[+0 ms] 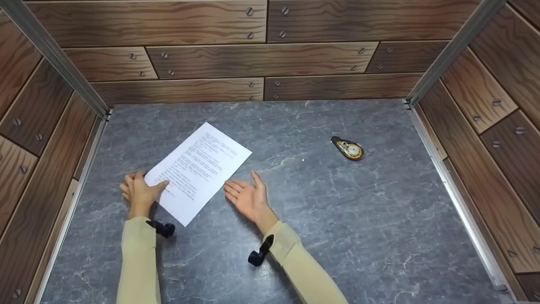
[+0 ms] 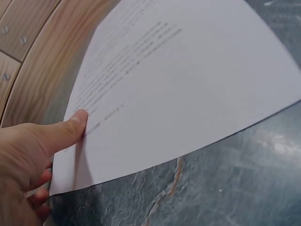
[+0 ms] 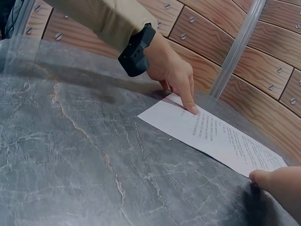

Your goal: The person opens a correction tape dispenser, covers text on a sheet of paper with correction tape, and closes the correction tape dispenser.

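My left fingers (image 1: 134, 179) pinched the paper (image 1: 198, 169) toward the desk (image 1: 379, 236)'s left edge — likely to steady it — while my right fingers (image 1: 235, 188), straight and holding nothing, lay at its opposite side. The tape (image 1: 348, 148) sat toward the far right corner.

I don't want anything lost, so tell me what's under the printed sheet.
Grey tabletop shows around the printed sheet. The left hand holds one edge, thumb on top, fingers at its side; whether fingertips reach underneath, or anything else lies there, is covered from view.
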The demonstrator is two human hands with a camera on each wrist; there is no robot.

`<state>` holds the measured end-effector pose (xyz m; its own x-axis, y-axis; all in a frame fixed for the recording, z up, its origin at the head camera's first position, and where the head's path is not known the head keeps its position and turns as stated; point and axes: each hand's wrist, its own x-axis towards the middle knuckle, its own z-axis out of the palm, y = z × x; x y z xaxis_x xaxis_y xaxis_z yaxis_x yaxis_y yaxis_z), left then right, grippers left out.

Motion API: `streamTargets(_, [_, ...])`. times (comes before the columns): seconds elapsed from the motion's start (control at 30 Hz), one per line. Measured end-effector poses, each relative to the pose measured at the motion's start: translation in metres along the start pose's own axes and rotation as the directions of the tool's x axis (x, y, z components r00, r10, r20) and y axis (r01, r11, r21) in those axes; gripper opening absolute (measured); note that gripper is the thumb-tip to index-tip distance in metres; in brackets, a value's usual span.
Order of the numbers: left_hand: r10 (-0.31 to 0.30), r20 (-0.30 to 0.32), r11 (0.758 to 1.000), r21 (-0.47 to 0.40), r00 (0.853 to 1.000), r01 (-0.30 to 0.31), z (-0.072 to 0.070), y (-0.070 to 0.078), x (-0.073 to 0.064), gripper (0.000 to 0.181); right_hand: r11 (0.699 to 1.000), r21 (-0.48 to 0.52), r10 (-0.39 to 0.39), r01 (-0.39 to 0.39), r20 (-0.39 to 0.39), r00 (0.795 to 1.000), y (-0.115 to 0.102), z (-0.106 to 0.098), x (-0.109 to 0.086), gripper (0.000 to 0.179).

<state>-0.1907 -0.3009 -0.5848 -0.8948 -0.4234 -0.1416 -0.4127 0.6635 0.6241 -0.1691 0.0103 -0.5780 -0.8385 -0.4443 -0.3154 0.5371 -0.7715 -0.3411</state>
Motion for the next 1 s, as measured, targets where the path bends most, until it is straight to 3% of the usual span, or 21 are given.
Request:
streamTargets(0.27, [-0.057,0.003,0.997,-0.056,0.998,0.057,0.001,-0.003,-0.001,0.088,0.998,0.063,0.008,-0.007,-0.016,1.000,-0.001,-0.007,0.003,0.092])
streamTargets(0.6, [-0.053,0.044,0.997,-0.053,0.998,0.055,0.005,-0.004,-0.013,0.082,0.999,-0.025,0.024,-0.025,-0.029,0.999,0.002,-0.010,0.006,0.082])
streamTargets(0.8, [-0.037,0.021,0.999,-0.036,0.999,0.037,0.011,0.000,-0.024,0.077,0.984,-0.181,-0.004,-0.007,-0.061,0.998,0.006,-0.007,0.008,0.073])
streamTargets(1.0, [-0.022,-0.008,0.996,-0.087,1.000,0.021,0.017,0.008,-0.039,0.067,0.909,-0.417,-0.057,0.009,-0.103,0.993,0.011,-0.005,0.010,0.054])
